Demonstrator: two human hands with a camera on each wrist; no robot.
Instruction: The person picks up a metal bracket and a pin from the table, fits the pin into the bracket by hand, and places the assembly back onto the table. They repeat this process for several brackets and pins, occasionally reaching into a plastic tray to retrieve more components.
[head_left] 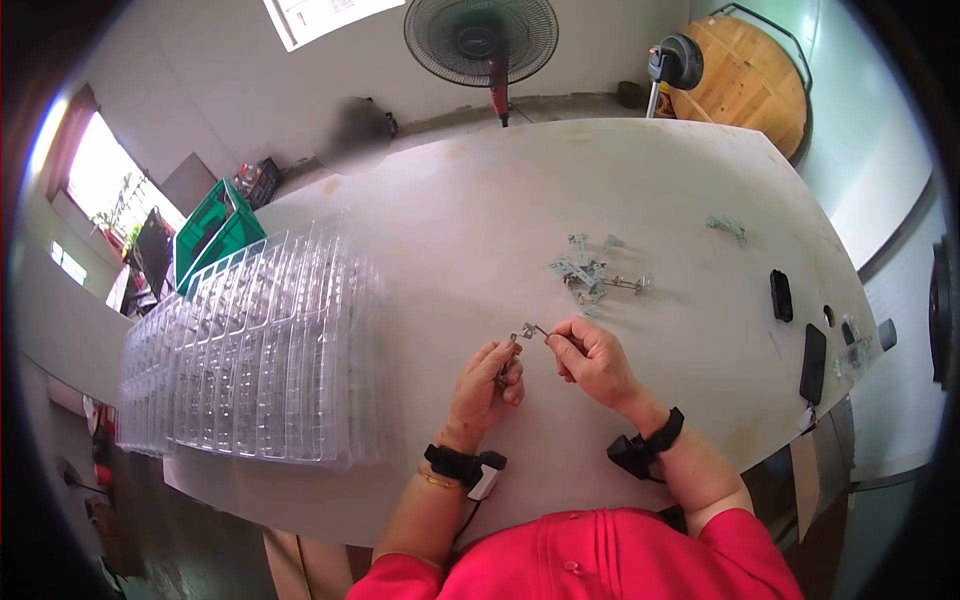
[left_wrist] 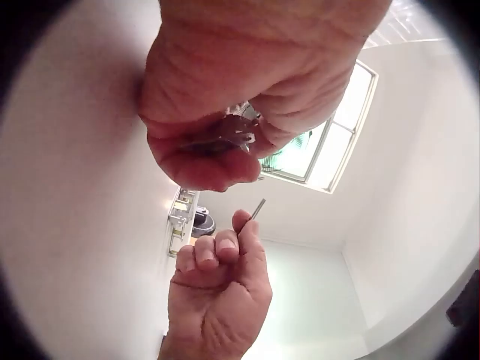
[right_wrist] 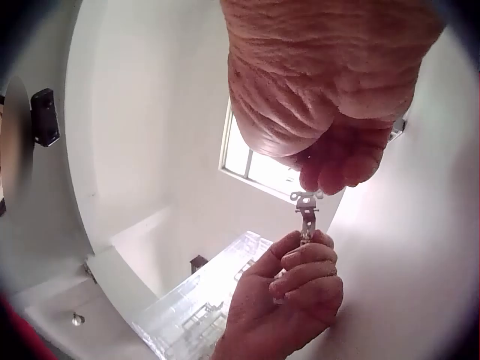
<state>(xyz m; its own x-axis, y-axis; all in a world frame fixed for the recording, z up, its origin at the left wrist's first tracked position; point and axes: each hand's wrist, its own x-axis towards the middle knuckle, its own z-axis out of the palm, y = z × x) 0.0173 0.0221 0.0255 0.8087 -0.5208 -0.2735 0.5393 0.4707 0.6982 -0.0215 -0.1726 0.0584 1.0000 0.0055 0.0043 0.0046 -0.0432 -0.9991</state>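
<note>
My left hand [head_left: 484, 386] grips a small silver metal bracket [right_wrist: 307, 213], like a hinge, with a winged, holed end standing up past the fingertips. Its lower part is hidden inside the curled fingers. Just to the right, my right hand [head_left: 597, 362] pinches a thin metal rod [left_wrist: 255, 212] between thumb and forefinger. In the head view the rod's tip points at the bracket's upper end. Beyond both hands, a loose pile of similar metal brackets [head_left: 585, 278] lies on the white table [head_left: 450, 220].
Stacked clear plastic trays [head_left: 270, 350] fill the table's left side, with a green crate [head_left: 215, 240] behind them. A smaller group of metal parts [head_left: 728, 229], a black case [head_left: 781, 296] and a dark phone-like slab [head_left: 813, 363] lie at right. A fan [head_left: 480, 42] stands past the far edge.
</note>
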